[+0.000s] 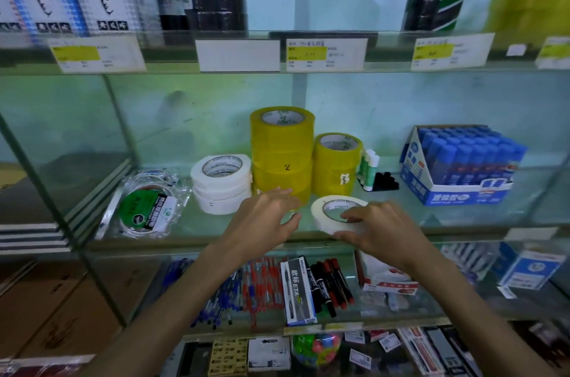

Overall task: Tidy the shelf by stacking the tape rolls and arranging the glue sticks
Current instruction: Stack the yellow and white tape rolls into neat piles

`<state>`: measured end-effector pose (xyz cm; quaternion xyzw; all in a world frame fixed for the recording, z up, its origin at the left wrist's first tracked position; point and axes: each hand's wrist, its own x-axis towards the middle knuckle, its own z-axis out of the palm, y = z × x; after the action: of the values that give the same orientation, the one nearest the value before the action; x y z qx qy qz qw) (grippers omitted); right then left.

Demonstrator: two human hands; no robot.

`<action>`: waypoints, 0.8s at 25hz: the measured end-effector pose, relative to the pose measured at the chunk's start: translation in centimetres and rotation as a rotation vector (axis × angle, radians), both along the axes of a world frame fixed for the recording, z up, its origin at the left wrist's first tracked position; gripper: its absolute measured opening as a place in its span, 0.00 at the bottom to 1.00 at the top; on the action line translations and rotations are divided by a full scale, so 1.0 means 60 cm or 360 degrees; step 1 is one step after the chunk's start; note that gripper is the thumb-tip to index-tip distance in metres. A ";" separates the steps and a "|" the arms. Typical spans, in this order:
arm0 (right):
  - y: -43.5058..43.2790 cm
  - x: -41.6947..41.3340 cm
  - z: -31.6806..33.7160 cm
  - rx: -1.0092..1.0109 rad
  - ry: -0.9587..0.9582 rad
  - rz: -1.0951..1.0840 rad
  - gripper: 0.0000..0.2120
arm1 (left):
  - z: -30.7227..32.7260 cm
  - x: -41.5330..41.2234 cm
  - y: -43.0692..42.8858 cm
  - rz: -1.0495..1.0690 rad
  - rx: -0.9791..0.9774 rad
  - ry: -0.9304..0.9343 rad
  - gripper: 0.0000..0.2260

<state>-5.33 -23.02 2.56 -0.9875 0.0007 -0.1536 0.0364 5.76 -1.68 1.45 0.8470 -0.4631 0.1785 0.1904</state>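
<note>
A loose white tape roll [322, 212] lies flat near the front edge of the glass shelf [197, 231]. My right hand [377, 230] grips it, thumb at its front rim and fingers over its core. My left hand [266, 216] hovers just left of it, fingers spread, holding nothing. Behind stand a tall stack of yellow tape rolls [282, 151], a shorter yellow stack [336, 165] and a stack of white tape rolls [220, 184]. Small green-and-white glue sticks [368, 162] stand to the right of the yellow stacks.
Bagged green-label tape [146, 207] lies at the shelf's left. A blue display box of glue sticks [459, 164] sits at the right, with a black holder [382, 182] beside it. Pens and markers [327, 284] fill the shelf below. Price labels [327, 54] line the shelf above.
</note>
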 end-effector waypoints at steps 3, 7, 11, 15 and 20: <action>-0.007 -0.005 -0.008 -0.0042 -0.0030 0.0038 0.21 | 0.004 -0.008 -0.014 -0.0044 0.0003 -0.0040 0.14; -0.006 -0.004 -0.003 -0.0050 -0.0069 0.0100 0.19 | 0.016 -0.018 -0.016 -0.0104 -0.0006 -0.0073 0.16; 0.002 0.002 0.027 -0.0022 -0.0252 0.0259 0.16 | 0.035 -0.027 -0.021 -0.0254 -0.0001 -0.0095 0.21; 0.022 0.013 0.048 -0.0052 -0.0313 0.0400 0.14 | 0.045 -0.027 -0.008 -0.0277 -0.0037 -0.0086 0.17; 0.060 0.027 0.043 0.0026 -0.0247 0.0525 0.20 | 0.048 -0.027 0.047 -0.0217 -0.0074 -0.0104 0.13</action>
<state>-3.73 -19.43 5.17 -0.9591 -0.1628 -0.2212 0.0691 4.15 1.15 4.34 0.8026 -0.5213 0.2034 0.2066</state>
